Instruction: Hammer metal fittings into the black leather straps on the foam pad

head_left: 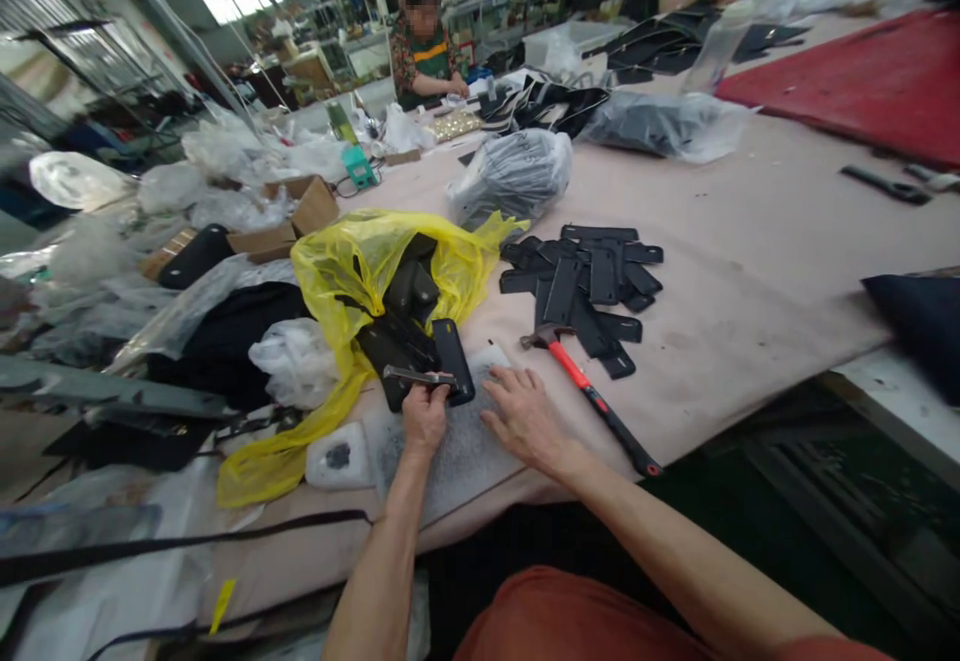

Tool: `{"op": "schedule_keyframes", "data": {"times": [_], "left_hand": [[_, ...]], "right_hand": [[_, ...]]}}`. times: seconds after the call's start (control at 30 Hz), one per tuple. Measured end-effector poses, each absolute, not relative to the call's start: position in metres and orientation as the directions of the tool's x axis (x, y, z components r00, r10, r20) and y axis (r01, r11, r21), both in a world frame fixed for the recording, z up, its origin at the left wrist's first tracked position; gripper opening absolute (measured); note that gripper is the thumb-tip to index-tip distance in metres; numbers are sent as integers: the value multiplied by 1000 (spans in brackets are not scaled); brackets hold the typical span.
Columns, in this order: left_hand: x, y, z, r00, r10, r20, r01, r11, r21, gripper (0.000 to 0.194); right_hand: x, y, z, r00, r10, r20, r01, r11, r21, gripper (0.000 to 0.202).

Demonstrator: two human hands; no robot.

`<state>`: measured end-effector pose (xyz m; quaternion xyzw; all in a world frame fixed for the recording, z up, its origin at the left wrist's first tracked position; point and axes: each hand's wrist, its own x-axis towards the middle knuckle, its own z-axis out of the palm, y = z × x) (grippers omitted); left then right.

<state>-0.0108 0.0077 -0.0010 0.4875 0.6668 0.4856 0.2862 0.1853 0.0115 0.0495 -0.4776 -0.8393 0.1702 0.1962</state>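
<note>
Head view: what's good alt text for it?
Left hand holding a thin grey bar beside a translucent yellow plastic bag of black pieces; right hand spread over a grey speckled slab. Nearby, a red-and-black hammer and flat black strips.

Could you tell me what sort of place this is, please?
Probably a factory workshop, judging by the hammer, the pile of similar black pieces and the person across the worktable.

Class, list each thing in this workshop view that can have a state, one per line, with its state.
Left hand, closed on a thin strip
Right hand, open, palm down
Hammer, lying down, not held
Yellow bag, open, partly filled
Black pieces, loosely heaped
Clear bag, bulging
Cardboard box, flaps raised
</note>
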Motion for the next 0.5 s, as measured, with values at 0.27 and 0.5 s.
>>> {"op": "schedule_keyframes", "data": {"times": [0.27,0.5], "left_hand": [[-6,6,0,-306,937,169,389,-38,920,18],[-5,8,0,-281,941,191,438,-51,898,18]], "right_hand": [[161,35,21,-474,870,137,757,482,-441,45],[162,34,20,-442,885,147,754,455,-474,44]]}}
